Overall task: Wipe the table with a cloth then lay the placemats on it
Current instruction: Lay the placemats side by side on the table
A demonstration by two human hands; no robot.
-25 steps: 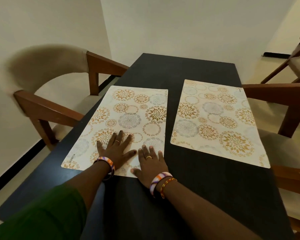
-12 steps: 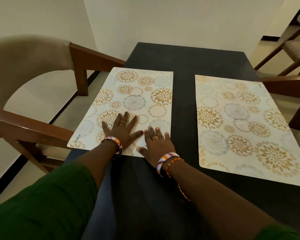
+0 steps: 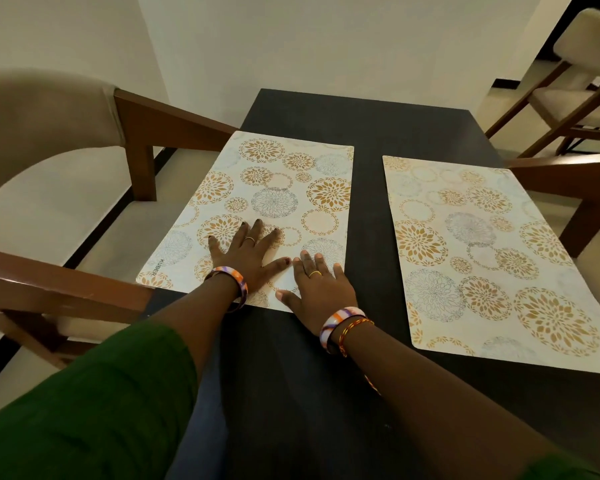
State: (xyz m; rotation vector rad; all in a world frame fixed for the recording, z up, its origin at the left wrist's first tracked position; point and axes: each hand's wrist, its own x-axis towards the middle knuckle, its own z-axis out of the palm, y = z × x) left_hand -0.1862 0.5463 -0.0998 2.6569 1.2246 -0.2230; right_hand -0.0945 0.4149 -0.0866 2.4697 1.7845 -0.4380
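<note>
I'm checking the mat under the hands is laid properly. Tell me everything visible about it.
The left placemat is a cream rectangle printed with gold and grey floral circles, "KUBER" at its near left corner. It looks thin and smooth, lying flat on the dark table, apart from the right placemat. The left hand and right hand rest spread on its near end.

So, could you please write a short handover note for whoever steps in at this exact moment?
Left hand: flat, fingers spread, pressing on the left placemat.
Right hand: flat at that mat's near right corner, partly on the table.
Right placemat: lying flat on the table, untouched, a gap between the two mats.
Done: both mats are laid. No cloth is in view, so wiping can't be confirmed.
Left: lift both hands, and square the mats if needed.
</note>
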